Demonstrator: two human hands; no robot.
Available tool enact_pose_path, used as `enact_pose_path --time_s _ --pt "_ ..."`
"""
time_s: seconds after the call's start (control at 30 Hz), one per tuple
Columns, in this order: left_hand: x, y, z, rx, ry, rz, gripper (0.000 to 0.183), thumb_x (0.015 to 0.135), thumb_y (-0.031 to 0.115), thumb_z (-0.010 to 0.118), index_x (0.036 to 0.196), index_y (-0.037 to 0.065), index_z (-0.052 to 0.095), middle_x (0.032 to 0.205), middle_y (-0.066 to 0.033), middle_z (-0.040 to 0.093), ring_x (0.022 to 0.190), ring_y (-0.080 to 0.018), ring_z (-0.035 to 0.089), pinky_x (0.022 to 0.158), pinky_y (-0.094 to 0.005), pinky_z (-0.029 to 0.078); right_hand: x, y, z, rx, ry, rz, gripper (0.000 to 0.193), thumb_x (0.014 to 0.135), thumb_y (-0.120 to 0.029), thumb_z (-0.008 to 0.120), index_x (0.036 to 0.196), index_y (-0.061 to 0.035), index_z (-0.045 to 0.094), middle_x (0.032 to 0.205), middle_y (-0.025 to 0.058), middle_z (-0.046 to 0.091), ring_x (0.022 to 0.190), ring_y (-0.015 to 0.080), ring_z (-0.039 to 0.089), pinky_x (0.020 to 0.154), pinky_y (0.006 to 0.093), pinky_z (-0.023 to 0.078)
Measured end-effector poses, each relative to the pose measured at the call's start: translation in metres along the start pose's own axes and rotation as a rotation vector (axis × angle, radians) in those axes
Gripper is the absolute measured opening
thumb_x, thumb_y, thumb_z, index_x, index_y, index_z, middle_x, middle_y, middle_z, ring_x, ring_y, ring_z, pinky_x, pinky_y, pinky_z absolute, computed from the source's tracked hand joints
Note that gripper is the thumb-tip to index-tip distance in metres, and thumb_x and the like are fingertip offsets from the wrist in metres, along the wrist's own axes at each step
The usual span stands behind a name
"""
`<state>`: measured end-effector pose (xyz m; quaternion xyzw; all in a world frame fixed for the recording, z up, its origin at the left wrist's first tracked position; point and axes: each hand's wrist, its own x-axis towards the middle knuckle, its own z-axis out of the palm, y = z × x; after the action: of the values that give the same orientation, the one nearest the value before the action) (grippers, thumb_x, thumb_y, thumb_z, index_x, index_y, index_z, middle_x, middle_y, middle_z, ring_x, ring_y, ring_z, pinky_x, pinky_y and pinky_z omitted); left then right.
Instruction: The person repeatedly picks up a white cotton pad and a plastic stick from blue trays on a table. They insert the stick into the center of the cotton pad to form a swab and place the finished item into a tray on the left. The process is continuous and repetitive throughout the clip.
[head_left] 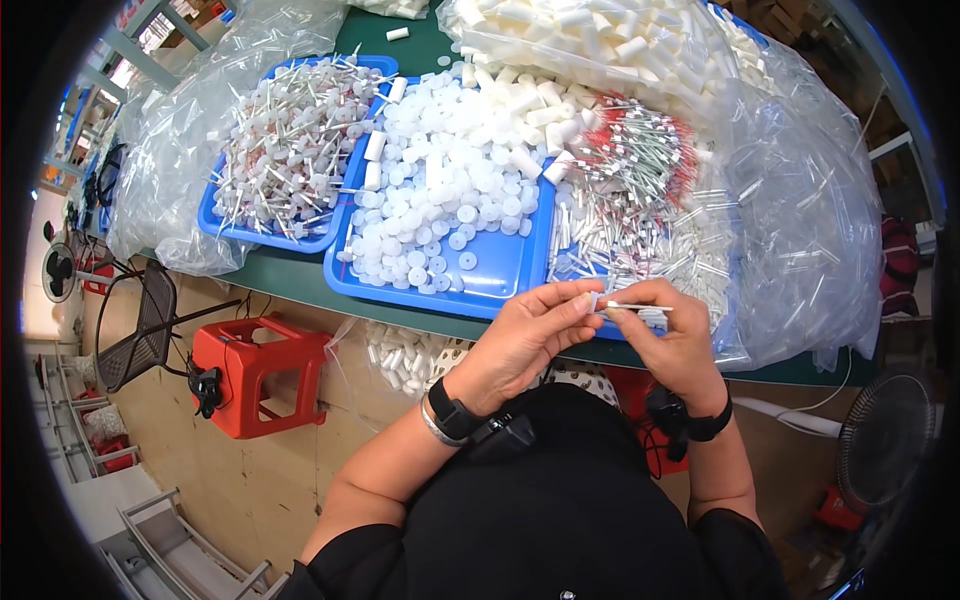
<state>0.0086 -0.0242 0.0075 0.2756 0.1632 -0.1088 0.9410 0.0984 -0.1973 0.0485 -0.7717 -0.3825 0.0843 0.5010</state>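
Observation:
Close together over the front edge of the trays, my two hands meet around small parts. Thumb and fingers of my left hand (530,335) pinch a small whitish translucent disc (595,300). My right hand (672,328) is closed on a thin white stick (645,307), whose inner end meets the disc; whether it passes through is too small to tell. Just beyond them, loose translucent discs (415,240) fill much of the middle blue tray (490,285). Thin white sticks with red wires (640,150) are heaped in the right-hand tray.
A left blue tray (215,222) holds sticks fitted with discs (290,150). White foam-like cylinders (590,45) pile up at the back. Clear plastic bags (800,240) flank the green table (285,280). Red stools (225,365) and a fan (885,440) stand below.

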Motion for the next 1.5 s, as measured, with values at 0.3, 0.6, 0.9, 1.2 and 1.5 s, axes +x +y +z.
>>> enact_pose_path --time_s 0.3,0.6,0.9,1.2,1.5 --pt "0.001 -0.001 -0.002 -0.024 0.032 0.027 0.030 0.097 0.012 0.061 0.124 -0.001 0.060 0.102 -0.0044 0.066 0.091 -0.0097 0.064 0.085 -0.0236 0.053 0.001 -0.008 -0.002 -0.072 -0.029 0.090 0.013 0.082 0.000 0.071 0.094 0.0005 0.067 0.084 0.0094 0.068 0.068 0.0166 0.065 0.058 0.0289 0.050" --pt "0.005 -0.011 -0.004 -0.019 0.008 0.056 0.033 0.097 0.014 0.061 0.126 -0.003 0.058 0.100 -0.0056 0.067 0.088 -0.0111 0.065 0.083 -0.0237 0.054 -0.001 -0.006 0.002 -0.154 -0.136 0.167 0.007 0.088 -0.007 0.067 0.091 -0.0002 0.066 0.075 0.0106 0.066 0.059 0.0243 0.064 0.053 0.0337 0.049" --pt "0.007 -0.015 -0.007 -0.068 -0.017 -0.029 0.034 0.098 0.017 0.059 0.127 -0.002 0.057 0.095 -0.0032 0.065 0.081 -0.0102 0.062 0.078 -0.0243 0.054 -0.009 0.002 0.020 -0.390 0.018 -0.153 0.012 0.091 -0.010 0.065 0.095 0.0015 0.064 0.069 0.0126 0.063 0.055 0.0226 0.062 0.049 0.0326 0.045" --pt "0.006 0.000 -0.010 -0.005 0.087 0.147 0.034 0.098 0.022 0.060 0.123 -0.001 0.057 0.103 -0.0069 0.066 0.091 -0.0140 0.065 0.082 -0.0262 0.054 0.004 0.014 -0.024 -0.300 0.005 0.136 0.010 0.090 -0.008 0.064 0.095 0.0000 0.066 0.080 0.0138 0.067 0.069 0.0285 0.065 0.063 0.0352 0.051" --pt "0.003 0.006 -0.012 0.010 0.109 0.144 0.035 0.099 0.022 0.059 0.125 -0.001 0.056 0.105 -0.0121 0.066 0.099 -0.0190 0.067 0.087 -0.0291 0.055 -0.006 0.037 -0.026 -0.859 -0.259 -0.082 0.003 0.075 -0.003 0.066 0.078 -0.0035 0.066 0.076 0.0105 0.060 0.077 0.0302 0.059 0.070 0.0406 0.048"
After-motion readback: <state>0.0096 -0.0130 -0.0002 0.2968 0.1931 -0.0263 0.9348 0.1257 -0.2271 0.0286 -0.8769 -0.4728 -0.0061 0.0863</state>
